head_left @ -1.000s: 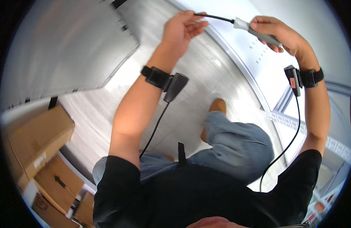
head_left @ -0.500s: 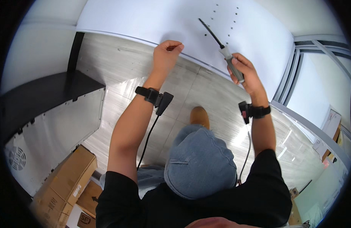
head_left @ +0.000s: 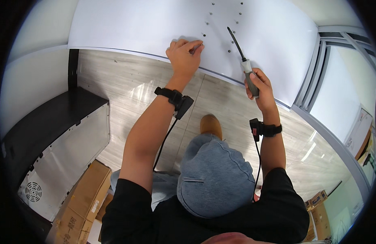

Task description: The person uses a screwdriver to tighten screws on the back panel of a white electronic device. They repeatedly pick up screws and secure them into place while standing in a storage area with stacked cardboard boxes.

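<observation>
My right hand (head_left: 260, 87) is wrapped round the grey handle of a screwdriver (head_left: 249, 75). Its dark shaft slants up to the left, and the tip shows near the right row of screws; I cannot tell whether it touches the board. Over the near edge of the white board (head_left: 127, 30), my left hand (head_left: 184, 59) has thumb and forefinger pinched together. Whatever sits between those fingertips is too small to make out. Just beyond them is the closest screw of the left row (head_left: 204, 35). A screw of the right row (head_left: 229, 51) lies left of the screwdriver shaft.
Metal frame rails (head_left: 314, 77) run along the right side. To the left stands a black-topped cabinet (head_left: 53, 114) with a vented pale side. Below it are cardboard boxes (head_left: 84, 199). More boxes (head_left: 318, 211) are at the lower right. A cable hangs from each wrist strap.
My left hand has moved right, further over the board toward the left screw row. The screwdriver in my right hand has come lower and stands more upright. The whole view has shifted slightly.
</observation>
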